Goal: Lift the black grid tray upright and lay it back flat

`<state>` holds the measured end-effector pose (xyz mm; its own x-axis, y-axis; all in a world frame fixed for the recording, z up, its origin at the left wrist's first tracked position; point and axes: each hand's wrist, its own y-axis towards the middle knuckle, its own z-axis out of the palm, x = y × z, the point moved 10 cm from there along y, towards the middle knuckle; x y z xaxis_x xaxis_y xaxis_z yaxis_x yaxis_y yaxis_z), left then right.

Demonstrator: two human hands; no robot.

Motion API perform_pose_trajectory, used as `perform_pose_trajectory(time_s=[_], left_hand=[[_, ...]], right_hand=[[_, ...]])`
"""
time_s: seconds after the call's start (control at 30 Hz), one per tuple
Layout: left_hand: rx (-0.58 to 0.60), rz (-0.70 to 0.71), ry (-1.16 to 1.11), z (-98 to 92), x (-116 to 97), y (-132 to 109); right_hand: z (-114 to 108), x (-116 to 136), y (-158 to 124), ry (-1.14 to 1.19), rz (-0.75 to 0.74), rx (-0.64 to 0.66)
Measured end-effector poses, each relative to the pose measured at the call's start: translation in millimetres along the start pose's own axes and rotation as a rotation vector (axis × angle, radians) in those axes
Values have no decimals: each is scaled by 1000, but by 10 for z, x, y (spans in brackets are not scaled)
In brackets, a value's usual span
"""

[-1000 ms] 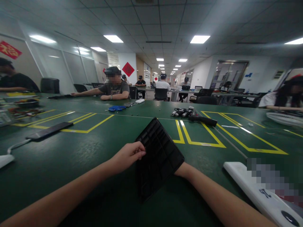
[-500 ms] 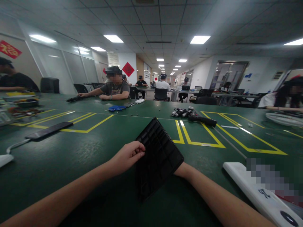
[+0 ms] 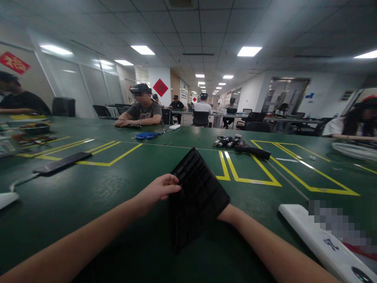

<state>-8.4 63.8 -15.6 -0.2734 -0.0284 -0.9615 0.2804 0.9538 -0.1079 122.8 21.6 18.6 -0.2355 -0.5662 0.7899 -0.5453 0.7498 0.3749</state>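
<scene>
A thin black tray (image 3: 203, 184) is tilted up in front of me, its gridded, compartmented face turned left toward my left hand. My right hand (image 3: 227, 214) holds it from behind; only the wrist and base of the hand show, and the fingers are hidden by the tray. My left hand (image 3: 160, 190) is at the tray's left side, thumb and fingers loosely bent and slightly apart, fingertips at or near the gridded face. I see nothing held in it. The contents of the dark compartments cannot be made out.
On the green table (image 3: 118, 196) are yellow tape outlines, a dark phone-like slab (image 3: 63, 163) with a white cable, a blue cloth-like item (image 3: 146, 136), metal-ended cables (image 3: 228, 140), a black handle-like object (image 3: 253, 151) and a white device (image 3: 321, 239). A co-worker (image 3: 144, 110) sits opposite.
My left hand's fingers have uncurled a little beside the tray. The tray and right arm are nearly still. The co-worker opposite has drawn an outstretched arm in.
</scene>
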Motion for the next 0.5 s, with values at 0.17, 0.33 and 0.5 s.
perform_pose_trajectory(time_s=[0.17, 0.33, 0.5], left_hand=[[19, 199, 513, 67, -109, -41], [-86, 472, 810, 169, -438, -159], [-330, 452, 929, -313, -637, -95]], right_hand=[[16, 25, -5, 2, -44, 19], [78, -4, 16, -52, -90, 72], [-237, -187, 151, -250, -59, -49]])
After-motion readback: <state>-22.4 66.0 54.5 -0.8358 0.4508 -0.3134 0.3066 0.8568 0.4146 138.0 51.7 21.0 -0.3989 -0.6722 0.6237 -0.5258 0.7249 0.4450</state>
